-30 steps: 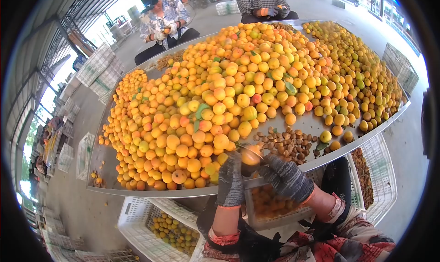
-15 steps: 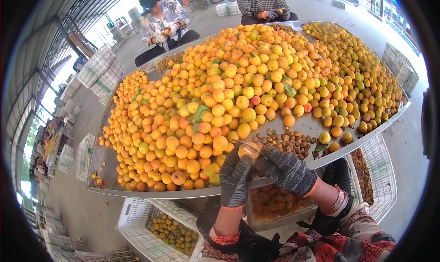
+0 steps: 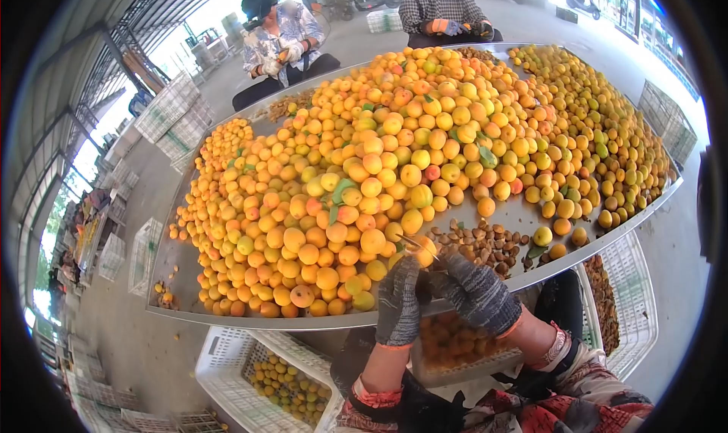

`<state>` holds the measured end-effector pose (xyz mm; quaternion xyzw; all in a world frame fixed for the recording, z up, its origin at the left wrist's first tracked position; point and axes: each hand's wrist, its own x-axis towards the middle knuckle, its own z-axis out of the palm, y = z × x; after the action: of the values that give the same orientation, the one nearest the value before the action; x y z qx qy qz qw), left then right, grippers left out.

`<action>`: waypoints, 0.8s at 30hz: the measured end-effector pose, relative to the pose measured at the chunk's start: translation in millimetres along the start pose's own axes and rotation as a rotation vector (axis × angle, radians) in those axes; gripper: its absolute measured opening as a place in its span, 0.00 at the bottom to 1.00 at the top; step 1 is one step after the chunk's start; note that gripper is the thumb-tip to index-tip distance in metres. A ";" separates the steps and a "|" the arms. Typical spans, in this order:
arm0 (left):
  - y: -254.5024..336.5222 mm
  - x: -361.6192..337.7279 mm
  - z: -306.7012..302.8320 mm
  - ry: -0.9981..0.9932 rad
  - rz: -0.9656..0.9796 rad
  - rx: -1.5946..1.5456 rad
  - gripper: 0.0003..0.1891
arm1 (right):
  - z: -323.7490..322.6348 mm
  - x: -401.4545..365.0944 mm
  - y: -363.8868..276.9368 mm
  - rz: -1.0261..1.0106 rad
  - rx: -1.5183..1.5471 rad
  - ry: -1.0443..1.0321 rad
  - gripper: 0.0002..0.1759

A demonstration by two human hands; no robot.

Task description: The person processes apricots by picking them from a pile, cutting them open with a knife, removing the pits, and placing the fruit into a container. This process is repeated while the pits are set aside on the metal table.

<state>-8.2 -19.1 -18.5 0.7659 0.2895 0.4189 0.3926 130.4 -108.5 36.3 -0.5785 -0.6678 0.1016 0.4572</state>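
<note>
My left hand, in a dark grey knitted glove, is closed on an orange apricot at its fingertips. Opposite it, my right hand wears a matching glove with an orange cuff, its fingers bent and pressed together close by the fruit. A thin strip crosses over the apricot and ends near the right fingertips; whether that hand grips it, I cannot tell. Both hands are over the near edge of a metal table, in front of a large heap of apricots. Brown pits lie just beyond my right hand.
Below the table edge stand a white crate with yellow-green fruit, a container of orange fruit and a white crate at the right. Two people sit across the table. Stacked crates stand at left.
The view has shifted slightly, so the heap sits a little lower. My hands stay together around the apricot, and the thin strip across it has changed its angle.
</note>
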 end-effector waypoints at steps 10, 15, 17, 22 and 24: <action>55.6 22.0 0.9 0.177 -0.304 -0.542 0.22 | -9.5 5.6 12.7 -0.017 0.016 -0.074 0.19; 52.3 21.5 -8.4 0.051 -0.474 -0.669 0.20 | -18.1 11.9 8.2 0.071 0.030 -0.180 0.20; 50.9 21.0 -7.2 0.027 -0.458 -0.681 0.20 | -16.5 8.6 12.4 0.022 -0.003 -0.171 0.20; 57.7 19.8 0.0 0.198 -0.568 -0.831 0.15 | -15.6 9.5 8.9 -0.381 -0.514 -0.107 0.20; 52.0 18.5 5.0 0.243 -0.571 -0.857 0.15 | -2.9 8.1 4.1 -0.194 -0.231 -0.077 0.20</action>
<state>11.0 -33.9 31.3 0.3733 0.3328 0.4619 0.7325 136.0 -101.3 39.2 -0.5557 -0.7449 0.0013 0.3693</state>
